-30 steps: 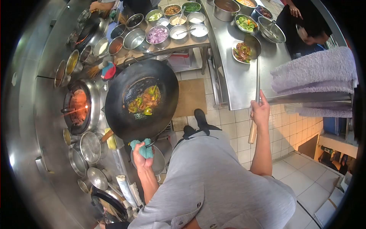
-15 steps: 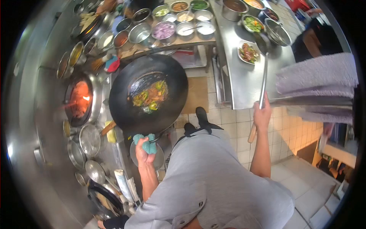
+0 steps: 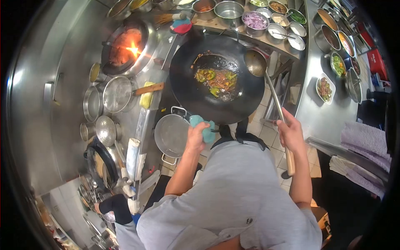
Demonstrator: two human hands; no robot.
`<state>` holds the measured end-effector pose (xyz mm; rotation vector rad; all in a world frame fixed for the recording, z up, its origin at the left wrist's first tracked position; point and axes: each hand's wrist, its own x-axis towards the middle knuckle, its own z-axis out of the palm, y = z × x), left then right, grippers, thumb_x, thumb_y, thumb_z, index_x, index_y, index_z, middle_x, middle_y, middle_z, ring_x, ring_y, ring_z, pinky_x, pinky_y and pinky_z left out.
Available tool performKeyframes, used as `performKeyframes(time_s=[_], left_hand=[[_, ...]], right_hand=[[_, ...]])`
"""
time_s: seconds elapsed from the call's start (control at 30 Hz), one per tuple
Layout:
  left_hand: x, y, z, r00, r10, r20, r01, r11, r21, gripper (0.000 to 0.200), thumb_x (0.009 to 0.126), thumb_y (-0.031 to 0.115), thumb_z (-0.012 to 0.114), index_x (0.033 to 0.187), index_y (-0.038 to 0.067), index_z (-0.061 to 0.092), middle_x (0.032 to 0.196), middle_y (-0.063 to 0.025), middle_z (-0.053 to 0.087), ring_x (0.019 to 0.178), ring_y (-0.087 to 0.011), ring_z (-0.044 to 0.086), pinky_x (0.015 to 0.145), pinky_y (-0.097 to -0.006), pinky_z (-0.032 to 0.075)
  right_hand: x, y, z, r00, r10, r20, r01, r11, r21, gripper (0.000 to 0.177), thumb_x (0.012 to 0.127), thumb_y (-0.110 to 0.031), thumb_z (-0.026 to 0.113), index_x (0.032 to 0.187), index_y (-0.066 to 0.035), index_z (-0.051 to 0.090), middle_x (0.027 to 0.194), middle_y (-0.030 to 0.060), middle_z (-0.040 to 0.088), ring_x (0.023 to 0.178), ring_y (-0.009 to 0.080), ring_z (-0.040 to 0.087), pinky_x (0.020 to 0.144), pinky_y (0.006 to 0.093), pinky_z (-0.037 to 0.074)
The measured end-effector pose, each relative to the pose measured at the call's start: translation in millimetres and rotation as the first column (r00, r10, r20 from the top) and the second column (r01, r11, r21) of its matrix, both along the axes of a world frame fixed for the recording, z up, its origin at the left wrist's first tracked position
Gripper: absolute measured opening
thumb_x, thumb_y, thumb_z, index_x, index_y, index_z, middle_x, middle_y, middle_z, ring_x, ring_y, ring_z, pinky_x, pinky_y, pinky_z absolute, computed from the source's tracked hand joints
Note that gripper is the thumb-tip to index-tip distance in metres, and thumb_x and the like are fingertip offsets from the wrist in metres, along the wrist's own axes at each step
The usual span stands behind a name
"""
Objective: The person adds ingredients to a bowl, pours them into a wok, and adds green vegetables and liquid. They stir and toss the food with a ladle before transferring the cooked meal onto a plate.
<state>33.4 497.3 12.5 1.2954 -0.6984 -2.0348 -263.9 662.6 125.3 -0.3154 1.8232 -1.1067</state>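
Note:
My left hand [image 3: 197, 136] grips the wok's handle through a folded teal cloth [image 3: 205, 127]. The black wok [image 3: 187, 98] is held up off the stove, its inside facing me. A small heap of stir-fried food [image 3: 217, 81], with green pieces and brown bits, lies in its glossy bottom. My right hand [image 3: 291, 132] is closed round the long shaft of a ladle [image 3: 255, 63], above its wooden end. The ladle's bowl overlaps the wok's right rim in this view.
Flames burn in the wok burner [image 3: 125, 48] at upper left. A metal pot [image 3: 172, 135] stands below the wok. On the right, a steel counter [image 3: 306, 91] bears a plate of food [image 3: 324, 88]. Ingredient bowls [image 3: 255, 21] line the back. Another person's sleeve [image 3: 118, 210] shows at lower left.
The ladle has swung left from over the counter to the wok's rim. My view has turned, so the wok, counter and burner appear shifted to the right.

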Motion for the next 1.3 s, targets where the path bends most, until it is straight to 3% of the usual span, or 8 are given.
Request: performKeyframes(time_s=[0.2,0.23,0.33,0.5,0.67,1.03,1.2,1.3], left_hand=[[-18.9,24.8,-30.0,0.996,0.072,0.052,-0.068,0.995,-0.078,0.026,0.079,-0.001,0.066,0.096,0.012,0.05,0.086,-0.0052,0.057,0.071,-0.0197,0.061,0.053,-0.0394,0.051],[-22.8,26.0,-38.9,0.997,0.065,0.046,-0.061,0.994,-0.086,0.026,0.079,-0.001,0.065,0.095,0.012,0.049,0.085,-0.0053,0.057,0.069,-0.0191,0.061,0.05,-0.0389,0.05],[-31.7,24.9,-63.0,0.992,0.076,0.096,-0.068,0.994,-0.083,0.025,0.081,-0.003,0.062,0.09,0.013,0.046,0.079,-0.0052,0.055,0.061,-0.0183,0.059,0.043,-0.0366,0.047],[-20.1,21.3,-78.7,0.981,0.093,0.169,-0.088,0.995,-0.038,0.022,0.08,-0.003,0.062,0.086,0.011,0.047,0.078,-0.0056,0.055,0.062,-0.0196,0.061,0.047,-0.0391,0.054],[-4.4,17.3,-48.4,0.997,-0.017,0.07,0.014,0.999,0.046,0.031,0.079,0.001,0.066,0.106,0.007,0.053,0.089,-0.0059,0.058,0.077,-0.0213,0.064,0.063,-0.0405,0.055],[-13.1,-5.6,-2.6,0.998,-0.006,-0.066,0.028,0.941,0.338,0.018,0.083,0.01,0.071,0.097,0.011,0.059,0.089,-0.0062,0.065,0.081,-0.0216,0.067,0.068,-0.04,0.056],[-15.1,-12.0,-22.4,0.982,-0.067,-0.174,0.126,0.927,0.353,0.015,0.082,0.01,0.07,0.091,0.015,0.059,0.091,-0.0058,0.069,0.079,-0.0232,0.068,0.068,-0.0389,0.055],[-14.2,-23.0,-35.8,0.988,-0.123,-0.097,0.153,0.896,0.418,0.016,0.082,0.008,0.068,0.09,0.017,0.058,0.088,-0.0062,0.069,0.075,-0.023,0.067,0.063,-0.0364,0.054]], right_hand=[[51.6,-39.4,-40.0,0.991,0.041,0.128,-0.054,0.994,0.098,0.065,0.1,-0.013,0.057,0.16,-0.009,0.032,0.062,-0.0005,0.05,0.046,0.0107,0.048,0.04,0.0317,0.04],[58.9,-45.9,-45.2,0.931,-0.025,0.363,0.011,0.999,0.042,0.069,0.1,-0.012,0.057,0.161,-0.009,0.026,0.066,0.0014,0.052,0.046,0.0116,0.046,0.04,0.0324,0.041],[80.8,-65.1,-53.5,0.77,-0.108,0.629,0.11,0.993,0.036,0.068,0.099,-0.011,0.057,0.16,-0.01,0.027,0.07,0.0029,0.053,0.046,0.0119,0.044,0.04,0.0326,0.041],[71.0,-63.9,-66.4,0.317,0.053,0.947,0.133,0.986,-0.1,0.04,0.103,-0.018,0.057,0.142,-0.019,0.047,0.074,0.0046,0.056,0.045,0.0102,0.042,0.038,0.03,0.037],[75.2,-66.0,-73.0,0.435,0.079,0.897,0.085,0.988,-0.128,0.039,0.105,-0.017,0.054,0.143,-0.018,0.047,0.074,0.005,0.056,0.044,0.0095,0.043,0.036,0.0282,0.035],[39.5,-1.0,-46.5,0.357,0.034,0.934,0.296,0.944,-0.148,0.045,0.105,-0.015,0.054,0.148,-0.019,0.045,0.077,0.0071,0.056,0.043,0.0086,0.043,0.034,0.0287,0.039],[11.9,85.6,-12.5,0.402,0.004,0.916,0.577,0.775,-0.257,0.047,0.105,-0.013,0.052,0.151,-0.019,0.043,0.078,0.0083,0.055,0.041,0.0091,0.043,0.032,0.028,0.038],[1.8,129.5,1.5,0.521,-0.262,0.812,0.729,0.631,-0.265,0.049,0.105,-0.01,0.051,0.153,-0.018,0.042,0.077,0.0086,0.056,0.041,0.0088,0.042,0.032,0.0273,0.038]])
